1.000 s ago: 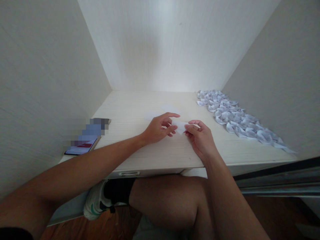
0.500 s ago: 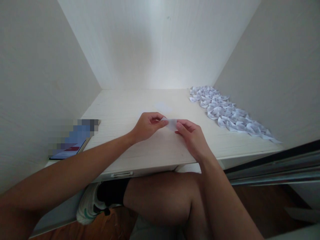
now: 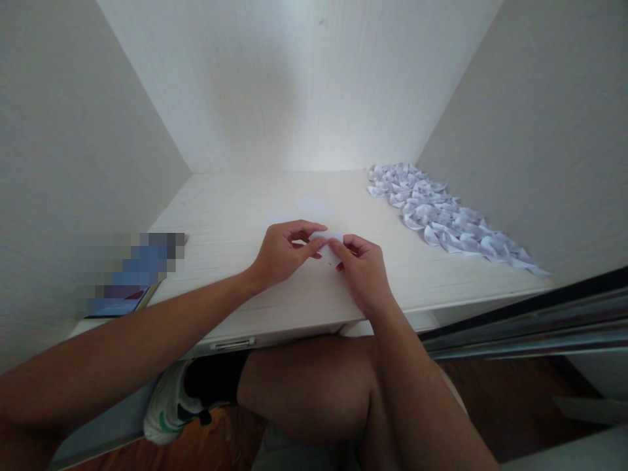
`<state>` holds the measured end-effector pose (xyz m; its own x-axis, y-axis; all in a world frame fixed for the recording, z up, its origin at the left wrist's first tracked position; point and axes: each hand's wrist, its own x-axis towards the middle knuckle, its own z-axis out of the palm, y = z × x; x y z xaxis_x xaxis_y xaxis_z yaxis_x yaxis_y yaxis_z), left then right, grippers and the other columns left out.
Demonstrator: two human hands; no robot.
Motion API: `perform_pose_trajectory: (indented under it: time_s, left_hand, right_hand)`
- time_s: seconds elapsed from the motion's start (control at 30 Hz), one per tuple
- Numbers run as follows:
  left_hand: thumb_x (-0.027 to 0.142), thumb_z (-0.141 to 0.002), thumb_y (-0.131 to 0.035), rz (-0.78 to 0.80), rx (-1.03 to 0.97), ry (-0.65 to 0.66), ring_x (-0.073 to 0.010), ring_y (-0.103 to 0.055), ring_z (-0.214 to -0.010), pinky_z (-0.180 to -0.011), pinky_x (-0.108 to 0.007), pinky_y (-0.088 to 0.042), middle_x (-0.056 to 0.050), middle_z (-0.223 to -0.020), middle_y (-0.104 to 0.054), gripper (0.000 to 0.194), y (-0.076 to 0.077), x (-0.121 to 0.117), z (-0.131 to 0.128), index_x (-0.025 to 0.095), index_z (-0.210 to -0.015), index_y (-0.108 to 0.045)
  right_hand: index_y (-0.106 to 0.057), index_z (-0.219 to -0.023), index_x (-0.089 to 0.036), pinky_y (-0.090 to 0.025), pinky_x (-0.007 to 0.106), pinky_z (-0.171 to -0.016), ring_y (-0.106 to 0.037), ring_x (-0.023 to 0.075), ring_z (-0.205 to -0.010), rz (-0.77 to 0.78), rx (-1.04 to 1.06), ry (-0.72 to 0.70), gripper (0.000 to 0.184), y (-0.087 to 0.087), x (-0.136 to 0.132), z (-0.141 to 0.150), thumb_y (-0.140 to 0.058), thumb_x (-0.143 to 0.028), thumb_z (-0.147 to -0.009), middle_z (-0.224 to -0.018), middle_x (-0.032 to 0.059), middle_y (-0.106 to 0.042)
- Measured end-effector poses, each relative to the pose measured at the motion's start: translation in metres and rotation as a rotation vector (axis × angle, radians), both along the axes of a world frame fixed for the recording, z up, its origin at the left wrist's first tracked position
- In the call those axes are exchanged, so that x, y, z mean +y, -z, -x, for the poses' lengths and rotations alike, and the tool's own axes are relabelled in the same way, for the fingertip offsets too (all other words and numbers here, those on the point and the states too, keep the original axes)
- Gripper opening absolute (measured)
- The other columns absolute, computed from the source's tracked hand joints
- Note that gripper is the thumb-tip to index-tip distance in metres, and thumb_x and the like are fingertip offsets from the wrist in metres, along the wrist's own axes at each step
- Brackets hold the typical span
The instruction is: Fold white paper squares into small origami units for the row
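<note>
A small piece of white paper [image 3: 331,255], seemingly folded, is held between my two hands above the desk. My left hand [image 3: 289,252] pinches its left end between thumb and fingers. Closed on the right side of the same paper is my right hand [image 3: 362,265], its thumb pressed on the front face. The two thumbs nearly meet, and the fingers hide part of the folds. Beyond my hands, pale flat paper [image 3: 315,208] lies on the desk.
Many folded white paper pieces [image 3: 436,212] lie in a long band on the right of the white desk [image 3: 226,203]. A tablet-like device with a blurred screen [image 3: 142,268] is at the left. A drawer handle [image 3: 233,344] shows at the front; walls enclose three sides.
My right thumb has moved left across the paper to near my left thumb. The paper is turned and more covered by fingers. The whole view has shifted slightly.
</note>
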<state>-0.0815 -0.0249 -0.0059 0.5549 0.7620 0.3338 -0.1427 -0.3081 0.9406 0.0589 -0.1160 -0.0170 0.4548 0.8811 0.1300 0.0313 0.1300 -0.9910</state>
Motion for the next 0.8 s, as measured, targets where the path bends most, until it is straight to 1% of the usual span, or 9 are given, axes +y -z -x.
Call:
perform_pose_trajectory:
  time_s: [0.07, 0.13, 0.2, 0.27, 0.4, 0.5, 0.63, 0.73, 0.8]
  left_hand:
    - [0.041, -0.077, -0.085, 0.001, -0.019, -0.016, -0.0177, -0.074, -0.075, -0.067, -0.031, -0.068, -0.007, -0.089, -0.079, 0.031, -0.004, -0.002, 0.000, 0.014, -0.094, -0.081]
    - [0.041, -0.079, -0.084, 0.086, -0.057, 0.005, -0.0180, -0.073, -0.079, -0.069, -0.032, -0.069, -0.007, -0.089, -0.078, 0.029, -0.008, -0.002, 0.000, 0.014, -0.088, -0.082]
    - [0.040, -0.080, -0.083, 0.237, -0.091, 0.060, -0.0177, -0.072, -0.081, -0.069, -0.031, -0.068, -0.007, -0.086, -0.076, 0.027, -0.012, 0.001, 0.001, 0.013, -0.082, -0.080]
    - [0.036, -0.080, -0.084, 0.410, -0.099, 0.152, -0.0170, -0.071, -0.079, -0.068, -0.030, -0.067, -0.006, -0.084, -0.074, 0.024, -0.014, 0.007, 0.002, 0.013, -0.078, -0.078]
    - [0.024, -0.081, -0.084, 0.752, -0.077, 0.353, -0.0148, -0.070, -0.075, -0.071, -0.029, -0.067, -0.006, -0.083, -0.074, 0.014, -0.011, 0.017, 0.005, 0.013, -0.077, -0.077]
    - [0.017, -0.082, -0.083, 0.898, -0.043, 0.445, -0.0143, -0.071, -0.076, -0.071, -0.026, -0.065, -0.007, -0.084, -0.075, 0.008, -0.008, 0.020, 0.006, 0.013, -0.079, -0.077]
    - [0.014, -0.077, -0.089, 0.894, 0.021, 0.531, -0.0124, -0.071, -0.077, -0.074, -0.025, -0.065, -0.006, -0.086, -0.075, 0.015, -0.004, 0.023, 0.008, 0.009, -0.083, -0.076]
    - [0.023, -0.072, -0.095, 0.801, 0.075, 0.550, -0.0117, -0.071, -0.081, -0.079, -0.025, -0.065, -0.007, -0.089, -0.076, 0.027, -0.003, 0.026, 0.010, 0.008, -0.087, -0.078]
    - [0.028, -0.067, -0.098, 0.711, 0.101, 0.531, -0.0118, -0.072, -0.080, -0.079, -0.026, -0.065, -0.006, -0.088, -0.077, 0.033, -0.002, 0.027, 0.010, 0.009, -0.088, -0.079]
  right_hand:
    - [-0.071, -0.075, -0.022, -0.038, 0.028, -0.057, -0.051, 0.0135, -0.060, -0.010, 0.024, -0.001, 0.021, -0.001, 0.001, 0.001, -0.076, -0.042, -0.079, -0.067, -0.0024, -0.065]
    - [-0.070, -0.075, -0.022, -0.038, 0.028, -0.057, -0.050, 0.0135, -0.060, -0.007, 0.026, -0.003, 0.020, -0.002, 0.000, 0.001, -0.076, -0.041, -0.079, -0.067, -0.0025, -0.064]
    - [-0.070, -0.074, -0.022, -0.037, 0.028, -0.056, -0.049, 0.0134, -0.059, 0.006, 0.026, -0.005, 0.021, -0.003, -0.001, 0.000, -0.076, -0.041, -0.079, -0.067, -0.0026, -0.063]
    - [-0.069, -0.073, -0.022, -0.036, 0.027, -0.055, -0.049, 0.0130, -0.059, 0.017, 0.046, -0.012, 0.021, -0.003, -0.003, -0.002, -0.077, -0.040, -0.078, -0.066, -0.0028, -0.063]
    - [-0.071, -0.073, -0.021, -0.038, 0.027, -0.057, -0.052, 0.0129, -0.061, 0.025, 0.125, -0.066, 0.020, -0.004, -0.006, -0.006, -0.079, -0.039, -0.075, -0.068, -0.0023, -0.066]
    - [-0.073, -0.076, -0.021, -0.040, 0.027, -0.060, -0.055, 0.0136, -0.063, 0.036, 0.129, -0.142, 0.022, -0.006, -0.009, -0.008, -0.081, -0.041, -0.075, -0.072, -0.0009, -0.069]
    - [-0.074, -0.076, -0.020, -0.038, 0.027, -0.058, -0.052, 0.0130, -0.061, 0.078, 0.001, -0.178, 0.022, -0.010, -0.013, -0.012, -0.080, -0.042, -0.077, -0.068, -0.0015, -0.068]
    - [-0.073, -0.074, -0.020, -0.038, 0.027, -0.058, -0.053, 0.0138, -0.062, 0.110, -0.083, -0.179, 0.022, -0.010, -0.014, -0.016, -0.077, -0.041, -0.079, -0.071, -0.0001, -0.069]
    - [-0.072, -0.073, -0.020, -0.038, 0.027, -0.057, -0.054, 0.0147, -0.064, 0.138, -0.138, -0.169, 0.023, -0.009, -0.014, -0.019, -0.075, -0.042, -0.080, -0.071, 0.0008, -0.070]
